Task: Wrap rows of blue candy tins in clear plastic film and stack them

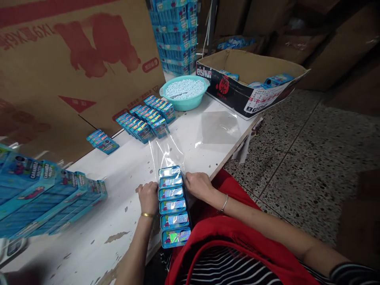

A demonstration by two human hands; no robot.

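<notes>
A row of several small blue candy boxes [173,206] stretches from the table's front edge toward my body, shiny ends facing up. A clear plastic bag [169,152] covers the far end of the row and extends flat over the table beyond it. Beside the row's left side, my left hand [148,197] is closed, with its fingers at the bag's edge. On the other side my right hand [197,185] is closed too, pinching the bag's edge near the far boxes. The fingertips of both hands are partly hidden.
More blue boxes [144,126] stand in rows at the back, near a large carton [74,75]. A turquoise basin [187,103] holds small pale balls. Stacked packs [44,194] stand at left. A clear sheet [219,127] lies before an open carton [228,93].
</notes>
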